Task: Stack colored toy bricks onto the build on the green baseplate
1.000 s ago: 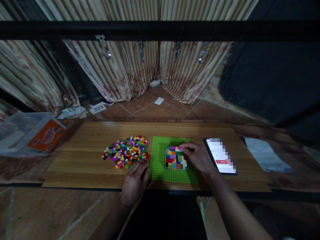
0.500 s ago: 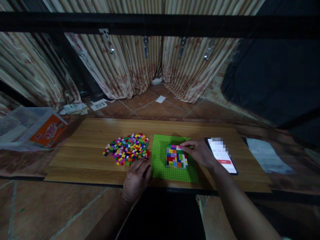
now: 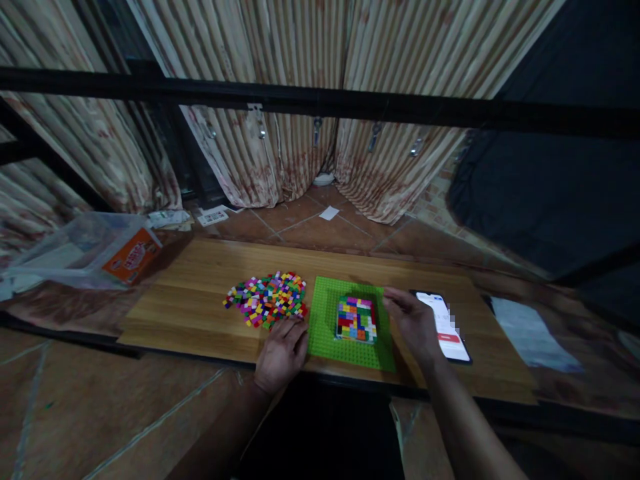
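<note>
At the far left, a clear plastic bin [image 3: 75,275] with an orange label [image 3: 132,257] sits beyond the end of a low wooden table [image 3: 175,300]. Just right of the bin, papers [image 3: 170,219] lie on the floor near striped curtains [image 3: 295,160] with reddish blotches, which hang behind the table and are crossed by a dark horizontal bar [image 3: 215,93]. Left of the tabletop's middle spreads a loose pile of small bricks [image 3: 273,297] in many colours. The person's left hand [image 3: 284,353] rests at the pile's near edge, beside the green plate, its fingers bent and close together; whether it holds a brick cannot be told. Next comes that green studded baseplate [image 3: 323,333], flat on the table, and on it, right of its centre, stands a squarish brick build [image 3: 357,320] with a patchwork top of many colours. The right hand [image 3: 413,323] is just right of the build, apart from it, over the plate's right edge, with thumb and fingertips drawn close; anything pinched there is too small to see. Beside that wrist lies a phone [image 3: 449,339] with a lit screen. Farther right, past the table, lies a pale sheet [image 3: 533,333].
</note>
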{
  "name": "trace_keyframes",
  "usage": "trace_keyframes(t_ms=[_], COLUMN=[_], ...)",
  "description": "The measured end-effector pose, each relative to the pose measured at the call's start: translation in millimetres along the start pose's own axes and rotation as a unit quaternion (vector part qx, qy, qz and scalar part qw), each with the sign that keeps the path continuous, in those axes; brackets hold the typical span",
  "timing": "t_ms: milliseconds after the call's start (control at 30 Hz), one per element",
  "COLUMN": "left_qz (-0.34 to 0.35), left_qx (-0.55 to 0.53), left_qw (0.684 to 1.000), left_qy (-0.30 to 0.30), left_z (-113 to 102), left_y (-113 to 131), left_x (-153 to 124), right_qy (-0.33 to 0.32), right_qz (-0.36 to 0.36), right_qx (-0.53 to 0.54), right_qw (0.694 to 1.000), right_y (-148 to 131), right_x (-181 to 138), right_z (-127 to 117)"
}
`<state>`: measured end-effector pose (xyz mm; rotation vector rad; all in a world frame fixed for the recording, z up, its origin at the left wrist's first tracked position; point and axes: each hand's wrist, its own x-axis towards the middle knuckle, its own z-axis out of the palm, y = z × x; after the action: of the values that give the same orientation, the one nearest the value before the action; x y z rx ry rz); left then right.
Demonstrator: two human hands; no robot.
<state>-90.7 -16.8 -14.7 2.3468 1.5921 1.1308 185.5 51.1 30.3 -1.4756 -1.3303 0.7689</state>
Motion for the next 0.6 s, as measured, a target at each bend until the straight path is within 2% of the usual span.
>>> trace_keyframes(t_ms=[67, 133, 200, 267, 400, 500, 600], left_qz=[0.001, 0.007, 0.016, 0.026, 0.008, -0.015, -0.047], left_qx=[-0.001, 0.005, 0.015, 0.02, 0.013, 0.0, 0.008], left_qw=[1.0, 1.0, 0.999, 0.998, 0.997, 0.995, 0.993], left_qy=[0.008, 0.019, 0.035, 0.053, 0.078, 0.102, 0.107], left_z=[-0.7, -1.6, -2.6, -3.9, -7.9, -12.6, -18.7], left_y=[1.1, 2.2, 3.4, 4.9, 8.2, 7.8, 2.7], left_x=[-0.5, -1.1, -1.9, -2.6, -3.9, -9.2, -22.1], right_qy=[0.073, 0.119, 0.104, 0.069, -0.046, -0.118, -0.15], right_qz=[0.011, 0.023, 0.017, 0.006, -0.047, -0.093, -0.123], right_qx=[-0.007, -0.001, 0.002, 0.003, -0.017, -0.046, -0.086], right_qw=[0.997, 0.993, 0.994, 0.998, 0.998, 0.988, 0.977], right_y=[-1.7, -6.5, -13.7, -21.3, -30.9, -34.2, -38.2], right_x=[-13.5, -30.4, -50.2, -70.7, -103.0, -114.0, -113.8], right_z=[-5.9, -8.0, -3.6, 7.7, 41.5, 65.3, 83.5])
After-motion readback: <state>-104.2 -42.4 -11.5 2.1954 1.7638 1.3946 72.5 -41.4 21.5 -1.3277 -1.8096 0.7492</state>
